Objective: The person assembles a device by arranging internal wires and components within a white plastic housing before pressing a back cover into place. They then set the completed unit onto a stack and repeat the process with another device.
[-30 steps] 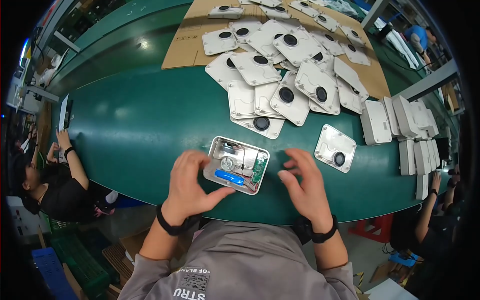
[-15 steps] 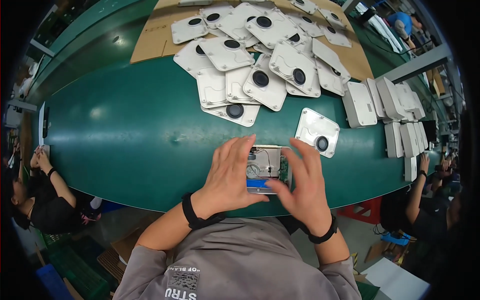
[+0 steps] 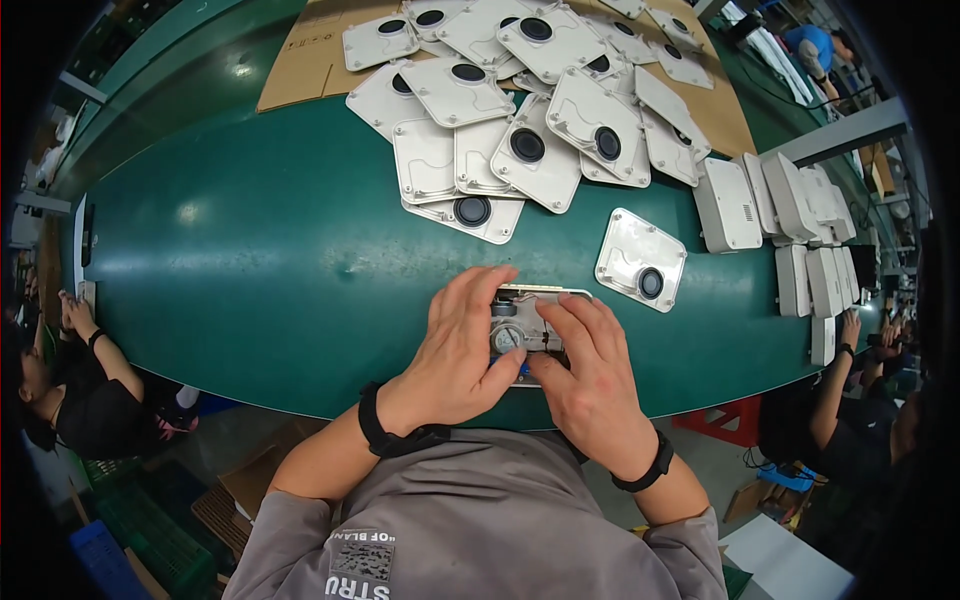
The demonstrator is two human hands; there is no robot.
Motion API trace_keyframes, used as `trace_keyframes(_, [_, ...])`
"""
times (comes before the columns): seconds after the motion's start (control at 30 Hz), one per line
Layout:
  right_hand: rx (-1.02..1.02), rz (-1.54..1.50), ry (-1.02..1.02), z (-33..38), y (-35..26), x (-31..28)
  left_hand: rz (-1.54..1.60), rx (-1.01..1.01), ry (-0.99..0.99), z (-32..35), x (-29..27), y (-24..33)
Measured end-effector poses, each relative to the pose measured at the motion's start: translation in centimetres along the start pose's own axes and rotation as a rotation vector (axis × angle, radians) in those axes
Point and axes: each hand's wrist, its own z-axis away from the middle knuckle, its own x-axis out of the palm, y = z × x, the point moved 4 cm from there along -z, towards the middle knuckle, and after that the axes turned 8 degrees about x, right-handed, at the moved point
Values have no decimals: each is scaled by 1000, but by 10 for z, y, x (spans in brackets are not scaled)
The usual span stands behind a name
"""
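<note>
An open light-grey housing (image 3: 528, 318) with small metal parts inside lies on the green table (image 3: 260, 270) near its front edge. My left hand (image 3: 455, 345) covers its left side, thumb and fingers pressing on the parts. From the right, my right hand (image 3: 592, 372) lies over it, fingers touching the inside. Most of the housing is hidden under both hands. A single grey cover plate with a black round hole (image 3: 641, 259) sits just beyond my right hand.
A heap of grey cover plates (image 3: 520, 110) lies at the back on brown cardboard (image 3: 300, 55). Closed grey boxes (image 3: 790, 215) stand in rows at the right. Other people sit at the left (image 3: 60, 370) and right (image 3: 850, 400).
The housing has shifted right along the table edge. Both hands, at first beside it, have closed in over it and now cover most of it.
</note>
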Motion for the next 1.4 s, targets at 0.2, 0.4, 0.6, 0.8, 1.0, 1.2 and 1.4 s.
trace_keyframes(0.2, [11, -12, -66, -4, 4, -4, -21, 1, 26, 1, 3, 1])
trace_keyframes(0.4, [100, -111, 15, -17, 10, -10, -134, 25, 66, -3, 2, 6])
trace_keyframes(0.6, [121, -150, 29, -10, 23, 5, -177, 21, 10, -5, 0, 13])
trace_keyframes(0.8, [107, -94, 31, -12, 22, 18, -261, 100, -78, -15, 0, 19])
trace_keyframes(1.0, [156, -325, -40, -14, 32, 2, -130, 56, -48, -11, 4, 15])
trace_keyframes(1.2, [236, -260, -10, 10, 27, -23, -156, 67, -5, -7, 7, 14])
trace_keyframes(1.4, [173, -138, 41, 8, 23, -2, -129, 82, 10, -5, 7, 13])
